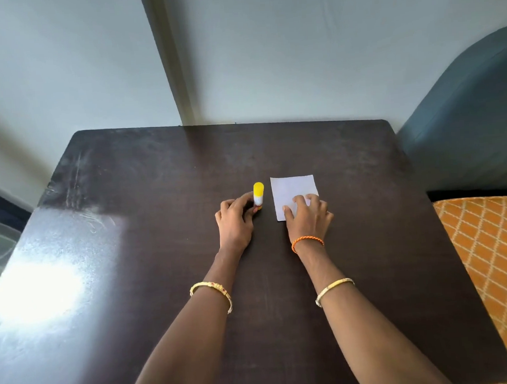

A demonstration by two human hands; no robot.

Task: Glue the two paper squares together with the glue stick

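A glue stick with a yellow cap stands upright on the dark table, near its middle. My left hand curls its thumb and fingers round the stick's lower body. Just to the right lies a white paper square, flat on the table. My right hand rests on the paper's near right corner with fingers bent, pressing down. Only one paper outline is visible; I cannot tell whether a second square lies under it.
A wall with a vertical trim strip runs behind the table's far edge. A blue-grey chair back and an orange patterned cushion stand to the right. Bright glare covers the table's left side.
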